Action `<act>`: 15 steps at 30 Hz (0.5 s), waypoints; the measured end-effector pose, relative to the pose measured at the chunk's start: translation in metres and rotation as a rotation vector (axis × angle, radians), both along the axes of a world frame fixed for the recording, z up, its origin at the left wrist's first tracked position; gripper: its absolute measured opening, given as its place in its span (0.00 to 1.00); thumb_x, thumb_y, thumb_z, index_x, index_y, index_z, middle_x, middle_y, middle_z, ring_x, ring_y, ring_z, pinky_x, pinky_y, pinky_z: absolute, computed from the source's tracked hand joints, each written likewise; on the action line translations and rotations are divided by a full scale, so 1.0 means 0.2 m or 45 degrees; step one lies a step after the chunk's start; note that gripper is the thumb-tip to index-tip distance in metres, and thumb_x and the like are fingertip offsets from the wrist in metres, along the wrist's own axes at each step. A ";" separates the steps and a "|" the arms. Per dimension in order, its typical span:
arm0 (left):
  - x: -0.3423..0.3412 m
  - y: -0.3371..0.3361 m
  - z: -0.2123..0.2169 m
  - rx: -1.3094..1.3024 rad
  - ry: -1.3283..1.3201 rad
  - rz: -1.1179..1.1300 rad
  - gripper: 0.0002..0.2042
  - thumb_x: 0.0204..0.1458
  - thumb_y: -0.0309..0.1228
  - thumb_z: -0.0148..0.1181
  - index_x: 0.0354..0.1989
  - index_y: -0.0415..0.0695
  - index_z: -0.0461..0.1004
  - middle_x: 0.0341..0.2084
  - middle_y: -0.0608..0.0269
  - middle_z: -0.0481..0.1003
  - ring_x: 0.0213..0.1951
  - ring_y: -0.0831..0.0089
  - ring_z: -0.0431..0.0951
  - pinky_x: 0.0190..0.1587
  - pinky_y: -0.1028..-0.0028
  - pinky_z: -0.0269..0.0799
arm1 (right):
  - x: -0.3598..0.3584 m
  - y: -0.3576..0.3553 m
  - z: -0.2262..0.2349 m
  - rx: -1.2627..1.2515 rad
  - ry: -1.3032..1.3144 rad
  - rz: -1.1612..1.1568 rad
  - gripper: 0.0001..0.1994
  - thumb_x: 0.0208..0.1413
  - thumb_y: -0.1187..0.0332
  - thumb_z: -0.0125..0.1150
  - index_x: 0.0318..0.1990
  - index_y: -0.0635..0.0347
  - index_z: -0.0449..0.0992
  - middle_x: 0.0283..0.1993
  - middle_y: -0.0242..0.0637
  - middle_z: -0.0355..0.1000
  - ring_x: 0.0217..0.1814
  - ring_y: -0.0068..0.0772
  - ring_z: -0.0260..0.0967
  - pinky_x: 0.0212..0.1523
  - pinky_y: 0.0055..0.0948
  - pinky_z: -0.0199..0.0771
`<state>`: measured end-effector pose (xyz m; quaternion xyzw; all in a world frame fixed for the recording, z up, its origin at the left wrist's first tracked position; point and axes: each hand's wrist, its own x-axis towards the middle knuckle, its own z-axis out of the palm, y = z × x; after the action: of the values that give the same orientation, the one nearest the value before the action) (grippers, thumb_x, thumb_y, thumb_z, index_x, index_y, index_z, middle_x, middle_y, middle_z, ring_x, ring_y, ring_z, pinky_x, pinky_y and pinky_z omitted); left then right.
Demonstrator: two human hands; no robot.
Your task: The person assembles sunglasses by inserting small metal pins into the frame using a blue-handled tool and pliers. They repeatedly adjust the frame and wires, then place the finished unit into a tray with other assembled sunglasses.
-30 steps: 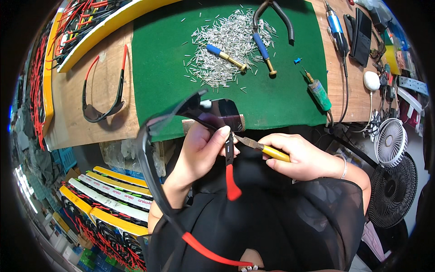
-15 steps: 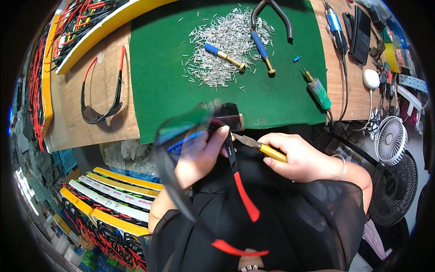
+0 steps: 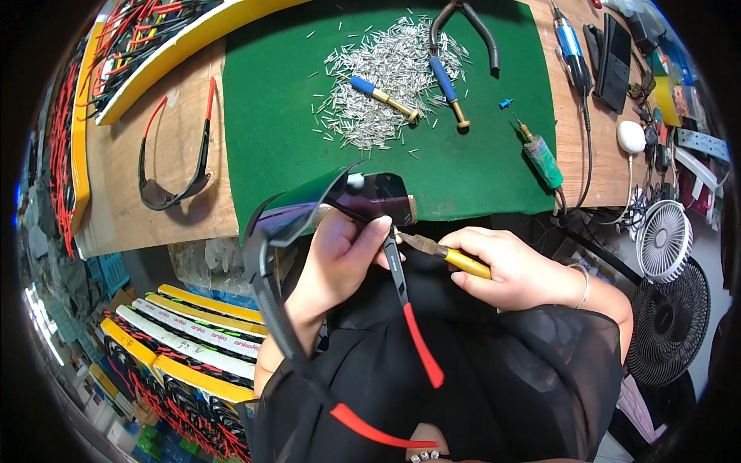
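In my left hand is a pair of dark wraparound sunglasses with red-tipped temples, pinched near the hinge by thumb and fingers. One temple hangs down from that hinge; the other curves lower left across my lap. My right hand is closed around yellow-handled pliers. Their jaw tips reach the hinge area beside my left thumb; whether they grip anything there I cannot tell. Above my hands, a heap of small silver pins lies on a green mat, with a blue-and-brass screwdriver on it.
Another pair of sunglasses rests on the wooden tabletop left. Dark-handled pliers, a second blue-and-brass tool and a green-handled tool lie on the mat. Yellow-edged racks of glasses stand lower left. Fans are right.
The sunglasses, blurred by motion before, now show sharply. Their front has turned and the far temple has shifted left. The pliers have barely moved.
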<state>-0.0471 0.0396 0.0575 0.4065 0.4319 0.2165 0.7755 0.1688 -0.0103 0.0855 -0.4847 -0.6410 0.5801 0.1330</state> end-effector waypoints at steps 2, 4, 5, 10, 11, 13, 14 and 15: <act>0.00 -0.02 0.00 0.049 0.083 0.026 0.07 0.54 0.26 0.45 0.38 0.36 0.62 0.23 0.61 0.71 0.23 0.76 0.73 0.24 0.82 0.68 | 0.00 0.01 0.03 -0.150 0.039 -0.016 0.15 0.46 0.69 0.53 0.41 0.64 0.65 0.33 0.45 0.66 0.35 0.42 0.66 0.37 0.33 0.67; 0.01 -0.02 0.01 0.069 0.170 0.040 0.07 0.54 0.26 0.45 0.38 0.35 0.62 0.23 0.61 0.71 0.23 0.76 0.73 0.24 0.82 0.68 | 0.00 0.02 0.03 -0.247 0.067 -0.039 0.14 0.46 0.69 0.53 0.41 0.64 0.65 0.33 0.45 0.67 0.35 0.42 0.66 0.37 0.32 0.66; 0.01 -0.02 0.02 0.077 0.215 0.046 0.07 0.54 0.26 0.46 0.38 0.35 0.62 0.23 0.61 0.71 0.23 0.76 0.73 0.24 0.82 0.68 | 0.00 0.02 0.03 -0.297 0.082 -0.051 0.14 0.46 0.69 0.53 0.41 0.64 0.65 0.33 0.45 0.67 0.35 0.41 0.66 0.37 0.32 0.66; -0.03 -0.04 -0.07 0.454 0.344 -0.135 0.07 0.54 0.25 0.46 0.39 0.36 0.63 0.23 0.62 0.71 0.22 0.77 0.72 0.24 0.83 0.67 | -0.01 0.03 0.04 -0.343 0.036 -0.036 0.13 0.46 0.69 0.53 0.40 0.64 0.65 0.32 0.45 0.67 0.34 0.42 0.66 0.36 0.32 0.66; -0.02 -0.04 -0.06 0.382 0.323 -0.099 0.07 0.53 0.25 0.46 0.38 0.36 0.63 0.23 0.62 0.70 0.22 0.78 0.72 0.23 0.84 0.67 | -0.01 0.03 0.04 -0.327 0.032 -0.032 0.13 0.46 0.69 0.53 0.40 0.64 0.65 0.32 0.46 0.67 0.34 0.43 0.66 0.36 0.32 0.66; 0.01 -0.03 0.00 0.240 0.279 -0.026 0.07 0.53 0.25 0.47 0.38 0.36 0.63 0.23 0.62 0.70 0.21 0.79 0.71 0.23 0.84 0.66 | -0.01 0.02 0.03 -0.201 0.020 -0.028 0.13 0.45 0.70 0.53 0.39 0.64 0.65 0.31 0.45 0.66 0.33 0.44 0.66 0.36 0.33 0.67; 0.01 -0.02 0.01 0.119 0.195 0.032 0.06 0.53 0.26 0.47 0.36 0.36 0.64 0.21 0.63 0.70 0.19 0.80 0.69 0.22 0.84 0.65 | -0.02 0.02 0.03 -0.139 0.014 -0.024 0.13 0.45 0.71 0.53 0.39 0.64 0.65 0.31 0.45 0.66 0.33 0.44 0.66 0.35 0.33 0.67; 0.00 0.01 0.02 0.029 0.090 0.027 0.06 0.52 0.27 0.49 0.33 0.36 0.65 0.19 0.63 0.70 0.16 0.82 0.68 0.18 0.85 0.64 | -0.02 0.01 0.02 -0.006 -0.036 -0.016 0.14 0.43 0.72 0.54 0.39 0.64 0.65 0.31 0.45 0.65 0.33 0.44 0.66 0.35 0.33 0.67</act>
<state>-0.0475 0.0406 0.0624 0.4181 0.4610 0.2150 0.7527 0.1642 -0.0090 0.0902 -0.4973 -0.6383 0.5738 0.1265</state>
